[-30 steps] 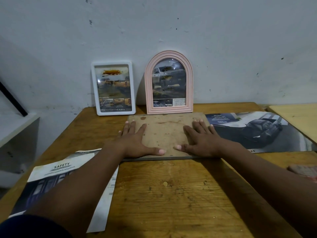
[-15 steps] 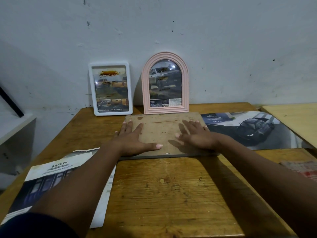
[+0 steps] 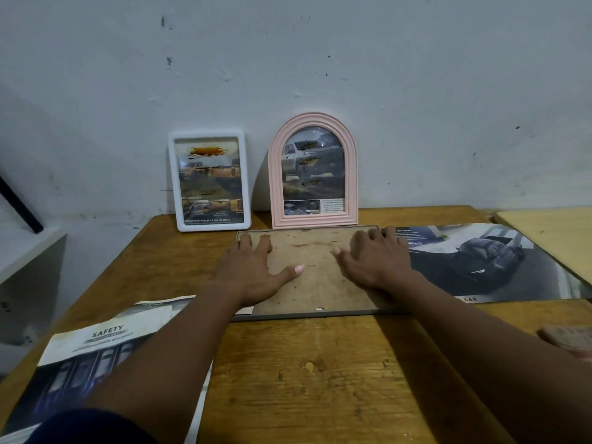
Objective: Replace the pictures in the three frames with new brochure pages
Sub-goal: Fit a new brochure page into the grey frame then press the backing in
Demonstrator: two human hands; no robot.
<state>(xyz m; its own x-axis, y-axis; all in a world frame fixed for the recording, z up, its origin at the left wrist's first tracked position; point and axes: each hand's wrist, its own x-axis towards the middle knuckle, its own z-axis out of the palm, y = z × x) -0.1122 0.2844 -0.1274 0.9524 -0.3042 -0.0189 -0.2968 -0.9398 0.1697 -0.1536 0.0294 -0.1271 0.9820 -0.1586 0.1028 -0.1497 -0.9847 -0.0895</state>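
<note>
A flat frame (image 3: 315,283) lies face down on the wooden table (image 3: 307,373), its brown backing board upward. My left hand (image 3: 253,270) rests flat on the board's left part, fingers spread. My right hand (image 3: 373,259) lies on its right part with fingers curled toward the far right corner. A white rectangular frame (image 3: 209,182) and a pink arched frame (image 3: 314,169) lean upright against the wall behind, each holding a truck picture. A car brochure page (image 3: 487,264) lies to the right. A "SAFETY" brochure page (image 3: 96,354) lies at the near left, partly under my left arm.
A pale wooden surface (image 3: 551,235) adjoins the table at the far right. A reddish cloth-like object (image 3: 568,339) sits at the right edge. A white shelf (image 3: 28,248) with a black bar stands left of the table.
My right hand has moved toward the board's far right corner and its fingers have curled. My left hand stays flat on the board. The view has shifted slightly.
</note>
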